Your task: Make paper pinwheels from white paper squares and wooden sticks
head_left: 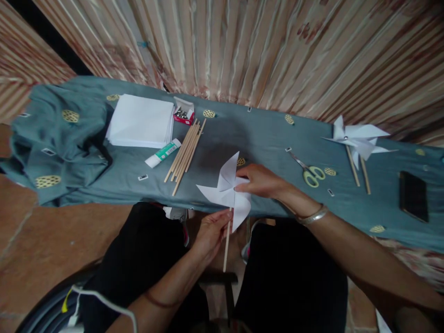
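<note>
Paper pinwheel (226, 196) is pinched by right hand (259, 180), left hand (211, 231) beneath.

White paper pinwheel (225, 197), folded blades spread, pale wooden stick (226, 247) below, slightly tilted

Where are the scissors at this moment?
In the head view, the scissors lie right of centre on the cloth, between the right hand and the white pinwheels.
</note>
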`<move>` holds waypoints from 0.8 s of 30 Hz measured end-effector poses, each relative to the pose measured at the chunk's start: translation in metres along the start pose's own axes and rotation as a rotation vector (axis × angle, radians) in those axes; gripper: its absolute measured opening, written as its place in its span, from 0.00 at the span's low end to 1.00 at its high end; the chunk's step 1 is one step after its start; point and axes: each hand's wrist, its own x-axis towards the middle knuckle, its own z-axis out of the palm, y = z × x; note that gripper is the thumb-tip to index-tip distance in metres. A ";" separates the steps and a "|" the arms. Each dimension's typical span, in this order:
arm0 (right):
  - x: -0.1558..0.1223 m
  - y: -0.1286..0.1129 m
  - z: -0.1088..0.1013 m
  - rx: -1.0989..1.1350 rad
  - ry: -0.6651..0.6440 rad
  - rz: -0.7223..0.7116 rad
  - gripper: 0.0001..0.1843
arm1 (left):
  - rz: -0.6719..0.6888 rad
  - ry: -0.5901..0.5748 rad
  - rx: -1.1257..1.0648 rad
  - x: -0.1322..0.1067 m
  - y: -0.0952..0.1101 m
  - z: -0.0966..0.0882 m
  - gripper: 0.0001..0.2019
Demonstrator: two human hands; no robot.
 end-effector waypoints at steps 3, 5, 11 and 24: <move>0.004 0.000 -0.004 -0.004 -0.042 -0.010 0.11 | -0.018 -0.005 0.004 -0.002 0.000 0.002 0.12; 0.007 0.001 -0.006 0.000 -0.057 -0.026 0.10 | -0.037 -0.013 0.013 -0.002 0.000 0.002 0.10; 0.013 0.002 -0.012 0.009 -0.140 -0.017 0.08 | -0.079 -0.025 0.016 -0.004 0.001 0.003 0.07; 0.020 0.002 -0.015 -0.069 -0.174 0.005 0.08 | -0.079 -0.017 0.027 -0.005 0.001 0.005 0.08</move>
